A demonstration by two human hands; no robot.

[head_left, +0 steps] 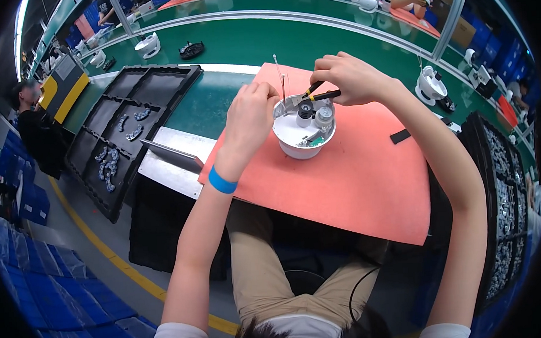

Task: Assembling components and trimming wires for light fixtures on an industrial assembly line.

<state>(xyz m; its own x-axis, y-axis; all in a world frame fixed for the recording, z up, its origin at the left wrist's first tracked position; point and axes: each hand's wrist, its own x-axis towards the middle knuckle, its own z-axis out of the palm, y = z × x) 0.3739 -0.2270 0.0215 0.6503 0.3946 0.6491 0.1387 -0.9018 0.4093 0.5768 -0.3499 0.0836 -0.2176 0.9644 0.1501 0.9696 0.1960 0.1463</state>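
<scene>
White housing: being supported on the orange mat.
Pliers: being gripped by the right hand, seemingly being worked inside the housing.
Left hand: being curled alongside, grip indiscernible.
Next move: steadiness apparently being required.

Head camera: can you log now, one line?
right hand: holds pliers | left hand: near white housing, grip unclear | white housing: on orange mat

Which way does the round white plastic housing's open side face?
Upward: from above, the round white plastic housing shows its inside, with a black-topped cylindrical part visible within its rim.
</scene>
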